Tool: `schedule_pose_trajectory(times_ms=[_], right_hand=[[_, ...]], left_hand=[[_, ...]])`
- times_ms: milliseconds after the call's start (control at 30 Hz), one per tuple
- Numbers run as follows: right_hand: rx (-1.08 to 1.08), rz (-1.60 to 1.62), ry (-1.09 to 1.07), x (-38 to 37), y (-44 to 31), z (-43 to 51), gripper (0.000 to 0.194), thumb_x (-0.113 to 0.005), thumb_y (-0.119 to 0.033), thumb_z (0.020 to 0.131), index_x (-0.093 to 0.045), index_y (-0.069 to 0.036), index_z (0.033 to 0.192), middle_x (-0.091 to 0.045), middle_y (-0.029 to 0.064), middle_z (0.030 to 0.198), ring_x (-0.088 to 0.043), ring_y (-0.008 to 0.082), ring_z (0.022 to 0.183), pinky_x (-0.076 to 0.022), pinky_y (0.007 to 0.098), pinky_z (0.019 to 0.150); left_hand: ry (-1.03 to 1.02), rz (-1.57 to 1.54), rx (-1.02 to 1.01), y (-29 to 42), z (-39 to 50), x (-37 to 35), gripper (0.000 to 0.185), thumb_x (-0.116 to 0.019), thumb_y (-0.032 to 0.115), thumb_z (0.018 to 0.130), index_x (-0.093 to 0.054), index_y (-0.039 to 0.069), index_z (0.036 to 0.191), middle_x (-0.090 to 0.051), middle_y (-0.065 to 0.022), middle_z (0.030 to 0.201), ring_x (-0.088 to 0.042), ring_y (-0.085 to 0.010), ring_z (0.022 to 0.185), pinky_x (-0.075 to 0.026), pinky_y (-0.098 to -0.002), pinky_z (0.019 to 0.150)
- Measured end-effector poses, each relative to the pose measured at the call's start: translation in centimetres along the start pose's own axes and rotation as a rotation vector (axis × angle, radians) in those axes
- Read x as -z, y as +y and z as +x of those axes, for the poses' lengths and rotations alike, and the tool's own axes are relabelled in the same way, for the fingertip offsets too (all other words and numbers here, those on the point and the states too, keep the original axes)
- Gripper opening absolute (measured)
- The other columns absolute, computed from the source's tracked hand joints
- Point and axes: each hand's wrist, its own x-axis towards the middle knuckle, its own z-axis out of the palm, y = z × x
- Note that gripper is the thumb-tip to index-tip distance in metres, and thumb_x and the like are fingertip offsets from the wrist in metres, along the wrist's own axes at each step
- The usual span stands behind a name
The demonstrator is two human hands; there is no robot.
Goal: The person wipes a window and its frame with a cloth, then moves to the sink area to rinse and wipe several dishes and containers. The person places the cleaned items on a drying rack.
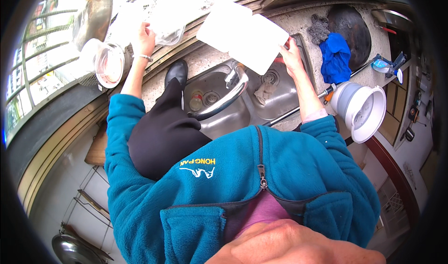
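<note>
My right hand (pixel 292 56) grips the edge of a white hinged container or pair of white panels (pixel 260 43), held above the double stainless-steel sink (pixel 224 118). Its surface is washed out by the light. On the window side, my left hand (pixel 144 42) has its fingers bent beside a clear plastic container (pixel 171 35); glare hides whether they hold it. A clear plastic tub (pixel 101 56) and a round white-rimmed container (pixel 115 71) stand left of that hand. Below the white panels, a chrome faucet (pixel 239 85) arches over the sink.
In the sink lie a jar with a red band (pixel 196 101) and a beige cloth (pixel 264 92). Rightward are a blue cloth (pixel 335 57), a dark round pan or lid (pixel 351 36), a white-grey bucket (pixel 367 112) and a pole (pixel 285 116). A metal basin (pixel 92 19) leans on the window grille.
</note>
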Motion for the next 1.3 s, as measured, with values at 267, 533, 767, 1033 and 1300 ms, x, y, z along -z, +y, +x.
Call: schedule_pose_trajectory(times_ms=[267, 533, 767, 1033, 1300], right_hand=[[0.015, 0.118, -0.020, 0.3, 0.2, 0.5, 0.055, -0.061, -0.021, 0.093, -0.036, -0.003, 0.138, -0.046, 0.0140, 0.134, -0.056, 0.0255, 0.115, -0.0626, 0.0389, 0.068], [-0.122, 0.178, -0.114, 1.6, -1.4, 0.2, 0.055, -0.058, -0.037, 0.095, -0.043, -0.010, 0.141, -0.052, 0.0089, 0.132, -0.054, 0.0236, 0.118, -0.0586, 0.0434, 0.079], [0.234, -0.010, 0.085, 1.9, -4.5, -1.6, 0.043, -0.052, -0.014, 0.095, -0.047, -0.005, 0.137, -0.058, 0.0095, 0.128, -0.057, 0.0185, 0.113, -0.0544, 0.0324, 0.082], [0.748, -1.025, 0.079, 2.3, -10.9, -3.1, 0.027, -0.061, -0.012, 0.087, -0.064, -0.004, 0.113, -0.067, 0.0126, 0.102, -0.065, 0.0279, 0.094, -0.0540, 0.0345, 0.078], [1.187, -0.762, -0.088, 1.8, -12.0, -1.1, 0.026, -0.066, 0.003, 0.076, -0.069, -0.006, 0.101, -0.067, 0.0097, 0.101, -0.063, 0.0278, 0.097, -0.0518, 0.0350, 0.084]], left_hand=[[-0.336, -0.297, -0.116, 17.0, -3.2, -1.1, 0.016, -0.067, 0.005, 0.081, -0.055, 0.005, 0.091, -0.056, -0.0026, 0.079, -0.060, -0.0124, 0.075, -0.051, -0.0286, 0.063], [-0.389, -0.221, -0.689, 23.7, -3.1, -10.1, 0.023, -0.072, 0.009, 0.076, -0.060, 0.002, 0.094, -0.060, -0.0103, 0.083, -0.059, -0.0225, 0.085, -0.048, -0.0350, 0.077], [-0.770, -0.221, -0.312, 23.2, -2.1, -17.2, 0.031, -0.065, -0.001, 0.077, -0.055, -0.001, 0.106, -0.059, -0.0148, 0.098, -0.055, -0.0254, 0.099, -0.044, -0.0379, 0.089], [-0.606, -0.194, -0.553, 20.7, -4.7, -18.7, 0.076, -0.072, 0.016, 0.080, -0.031, -0.004, 0.141, -0.041, -0.0252, 0.139, -0.039, -0.0361, 0.132, -0.031, -0.0411, 0.110], [-0.800, -0.151, -0.935, 21.7, -4.1, -9.5, 0.107, -0.086, 0.044, 0.062, -0.032, -0.001, 0.143, -0.033, -0.0241, 0.144, -0.033, -0.0404, 0.134, -0.033, -0.0450, 0.109]])
